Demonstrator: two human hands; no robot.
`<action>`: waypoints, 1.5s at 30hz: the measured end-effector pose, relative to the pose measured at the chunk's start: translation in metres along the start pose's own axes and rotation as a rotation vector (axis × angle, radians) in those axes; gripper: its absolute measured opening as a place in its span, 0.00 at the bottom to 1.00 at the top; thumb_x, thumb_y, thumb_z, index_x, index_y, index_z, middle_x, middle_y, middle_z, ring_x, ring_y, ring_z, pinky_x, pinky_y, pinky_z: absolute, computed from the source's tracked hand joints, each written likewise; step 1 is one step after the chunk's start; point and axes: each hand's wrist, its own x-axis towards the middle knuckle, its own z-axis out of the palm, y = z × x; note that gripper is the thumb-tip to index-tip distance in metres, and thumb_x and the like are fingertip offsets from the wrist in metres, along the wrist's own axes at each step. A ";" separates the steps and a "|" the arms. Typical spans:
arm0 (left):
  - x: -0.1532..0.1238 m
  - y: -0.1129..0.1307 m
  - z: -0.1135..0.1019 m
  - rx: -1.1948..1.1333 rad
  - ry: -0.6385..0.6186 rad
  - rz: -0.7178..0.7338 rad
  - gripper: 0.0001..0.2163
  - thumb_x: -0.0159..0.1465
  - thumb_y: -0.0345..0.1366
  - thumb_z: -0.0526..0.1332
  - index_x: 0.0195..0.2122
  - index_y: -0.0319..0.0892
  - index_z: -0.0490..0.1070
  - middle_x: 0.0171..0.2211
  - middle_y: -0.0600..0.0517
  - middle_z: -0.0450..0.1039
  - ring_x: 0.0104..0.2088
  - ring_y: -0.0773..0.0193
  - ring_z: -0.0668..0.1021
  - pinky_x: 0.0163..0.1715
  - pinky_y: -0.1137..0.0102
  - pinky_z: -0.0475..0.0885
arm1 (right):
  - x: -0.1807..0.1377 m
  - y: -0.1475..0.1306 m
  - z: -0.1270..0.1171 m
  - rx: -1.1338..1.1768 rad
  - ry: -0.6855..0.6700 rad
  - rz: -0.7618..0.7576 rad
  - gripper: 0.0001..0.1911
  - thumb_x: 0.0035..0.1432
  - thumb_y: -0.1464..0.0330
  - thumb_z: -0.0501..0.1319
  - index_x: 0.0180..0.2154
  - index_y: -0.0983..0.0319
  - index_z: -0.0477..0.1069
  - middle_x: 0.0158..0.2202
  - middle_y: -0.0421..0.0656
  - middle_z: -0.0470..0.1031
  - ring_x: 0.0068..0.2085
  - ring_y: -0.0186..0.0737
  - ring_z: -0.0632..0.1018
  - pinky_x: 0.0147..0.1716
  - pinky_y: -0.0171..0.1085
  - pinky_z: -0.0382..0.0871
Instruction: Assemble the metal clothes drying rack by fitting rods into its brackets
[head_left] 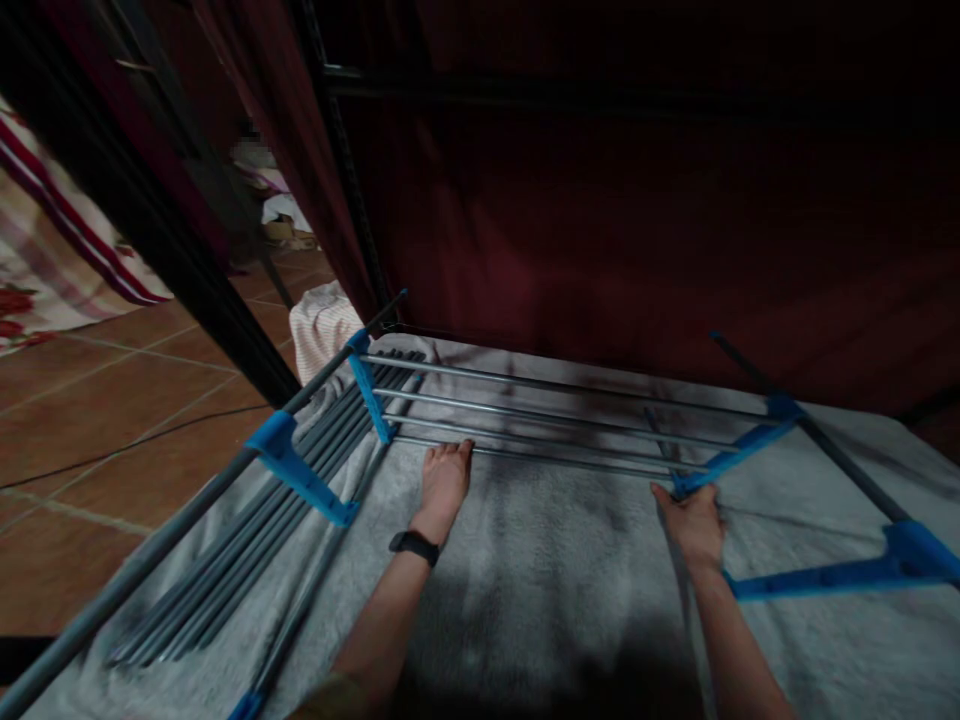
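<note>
A partly assembled drying rack stands on a grey blanket [540,590], with several thin metal rods running crosswise between blue plastic brackets. My left hand [446,485], with a black band on its wrist, curls its fingers over the nearest metal rod [566,461], left of its middle. At the right end of that rod, my right hand [696,525] grips the lower tip of the blue bracket [739,452]; its palm side is hidden. The left blue bracket [367,390] holds the rods' other ends. Closer to me, a second left bracket [300,468] and a second right bracket [825,578] carry no crosswise rods.
Several loose grey rods [262,530] lie bundled at the left of the blanket. A dark red curtain [600,230] hangs behind, crossed by a dark metal bar [525,88]. Beyond the slanted black post [172,250] is a tiled floor [90,420] with a cable.
</note>
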 end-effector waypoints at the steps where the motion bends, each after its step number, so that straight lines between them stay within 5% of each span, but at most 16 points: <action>1: 0.002 0.000 0.000 0.019 0.016 0.026 0.17 0.74 0.36 0.50 0.55 0.43 0.75 0.43 0.41 0.77 0.48 0.49 0.75 0.49 0.57 0.65 | -0.003 -0.004 -0.002 0.022 -0.014 0.049 0.27 0.57 0.50 0.58 0.52 0.60 0.62 0.39 0.48 0.75 0.44 0.53 0.77 0.49 0.49 0.66; 9: 0.026 0.009 0.031 -0.194 0.045 0.319 0.14 0.71 0.34 0.53 0.52 0.43 0.75 0.48 0.42 0.75 0.51 0.48 0.74 0.52 0.55 0.67 | -0.001 -0.011 -0.003 0.202 0.039 0.080 0.20 0.59 0.60 0.54 0.50 0.60 0.67 0.47 0.50 0.76 0.48 0.49 0.76 0.52 0.46 0.65; 16: 0.031 0.001 0.051 -0.386 0.121 0.406 0.11 0.70 0.34 0.53 0.44 0.44 0.75 0.40 0.44 0.76 0.43 0.49 0.75 0.47 0.56 0.70 | -0.001 -0.005 0.008 0.407 0.247 0.145 0.16 0.58 0.61 0.56 0.46 0.60 0.65 0.39 0.47 0.76 0.40 0.45 0.75 0.45 0.43 0.68; 23: 0.033 -0.006 0.049 -0.476 0.097 0.483 0.12 0.71 0.38 0.52 0.42 0.44 0.75 0.40 0.45 0.76 0.43 0.51 0.75 0.47 0.56 0.72 | -0.003 0.002 0.007 0.458 0.265 -0.040 0.10 0.57 0.64 0.54 0.39 0.58 0.70 0.39 0.45 0.75 0.43 0.44 0.74 0.50 0.44 0.68; 31: 0.029 -0.002 0.039 -0.493 0.061 0.446 0.11 0.70 0.39 0.52 0.42 0.45 0.75 0.41 0.45 0.77 0.46 0.50 0.76 0.51 0.55 0.72 | -0.010 -0.005 -0.001 0.193 0.147 -0.098 0.24 0.62 0.70 0.50 0.55 0.58 0.76 0.57 0.49 0.73 0.55 0.46 0.73 0.56 0.43 0.68; 45: 0.031 -0.005 0.041 -0.495 0.094 0.466 0.12 0.70 0.41 0.52 0.41 0.46 0.74 0.40 0.46 0.78 0.45 0.52 0.77 0.49 0.57 0.74 | -0.015 -0.011 0.007 -0.022 0.124 -0.145 0.24 0.68 0.69 0.50 0.59 0.55 0.75 0.58 0.53 0.67 0.53 0.50 0.71 0.55 0.45 0.67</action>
